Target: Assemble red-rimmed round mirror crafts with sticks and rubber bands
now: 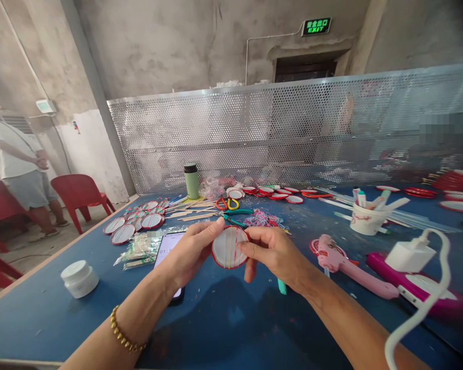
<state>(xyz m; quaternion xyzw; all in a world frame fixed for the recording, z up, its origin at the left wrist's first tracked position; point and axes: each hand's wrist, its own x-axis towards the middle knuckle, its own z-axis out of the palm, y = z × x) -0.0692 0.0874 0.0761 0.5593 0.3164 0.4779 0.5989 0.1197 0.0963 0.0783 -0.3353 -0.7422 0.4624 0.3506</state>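
Note:
Between my two hands, a small round white disc (224,247) with a red rim is held up over the table, a wooden stick lying across its face. My left hand (195,246) grips its left edge, thumb at the top. On the right edge, my right hand (272,252) pinches it with thumb and fingers. Just behind are pliers (237,211) with teal handles and a tangle of coloured cords (268,220). Beneath my left forearm lies a phone (168,244), partly hidden.
Left on the blue table (31,329) are a white jar (79,279), packets (142,247) and several red-rimmed discs (123,234). At right are a pink glue gun (351,270), a purple power strip (428,293) and a cup of pens (366,218). A person (17,164) stands far left.

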